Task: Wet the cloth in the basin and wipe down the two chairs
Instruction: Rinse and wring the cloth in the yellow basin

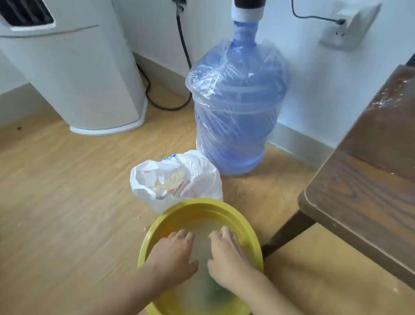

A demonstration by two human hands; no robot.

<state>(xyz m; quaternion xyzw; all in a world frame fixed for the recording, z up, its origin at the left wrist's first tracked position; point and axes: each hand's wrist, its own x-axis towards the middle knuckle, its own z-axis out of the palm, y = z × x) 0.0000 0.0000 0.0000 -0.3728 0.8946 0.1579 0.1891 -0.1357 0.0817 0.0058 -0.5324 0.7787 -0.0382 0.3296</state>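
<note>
A yellow basin (251,230) stands on the wooden floor at the bottom centre, filled with cloudy water. Both hands are down in it. My left hand (173,253) and my right hand (226,255) press side by side on a pale cloth (201,247) under the water, fingers curled over it. A darker greenish patch shows in the water below the hands. A dark wooden chair (372,178) with whitish crumbs and smears on its seat stands at the right, close to the basin. No second chair is in view.
A white plastic bag (196,176) with crumbs inside lies just behind the basin. A large blue water jug (237,106) wrapped in film stands against the wall. A white appliance (81,75) and a black cable sit at the left.
</note>
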